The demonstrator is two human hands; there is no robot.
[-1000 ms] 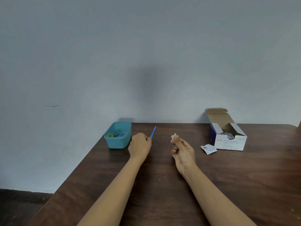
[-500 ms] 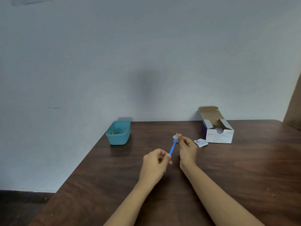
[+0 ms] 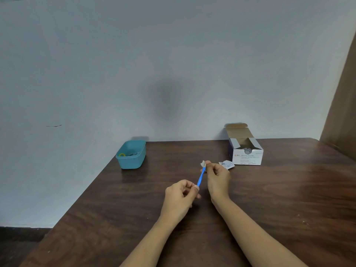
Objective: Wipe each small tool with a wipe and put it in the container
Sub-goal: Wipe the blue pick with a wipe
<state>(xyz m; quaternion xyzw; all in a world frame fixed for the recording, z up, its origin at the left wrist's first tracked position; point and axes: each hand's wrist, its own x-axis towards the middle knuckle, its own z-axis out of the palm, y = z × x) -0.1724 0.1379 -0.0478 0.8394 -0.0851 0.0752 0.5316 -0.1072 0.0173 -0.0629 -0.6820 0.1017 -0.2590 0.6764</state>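
Compared with a second ago, the left hand [image 3: 180, 197] has come away from the teal rectangular plastic container [image 3: 131, 163] and now sits well to the right of it and nearer the camera, close to the right hand [image 3: 217, 176]. The left hand pinches the lower end of the thin blue plastic stick tool [image 3: 201, 176]. The right hand pinches the small white wipe [image 3: 203, 163] around the tool's upper tip, so wipe and tool touch. Both are held above the dark wooden table [image 3: 289, 199], apart from the container. Progress: the container already holds a yellow ring-shaped item and some grey pieces, probably tools finished earlier, though they are too small to identify. The blue tool is judged to be mid-wipe and still has to go in. No other loose tools are visible. Far right of the container stands the open white cardboard swab box [image 3: 246, 157], with a torn white sachet [image 3: 227, 164] just beside it.
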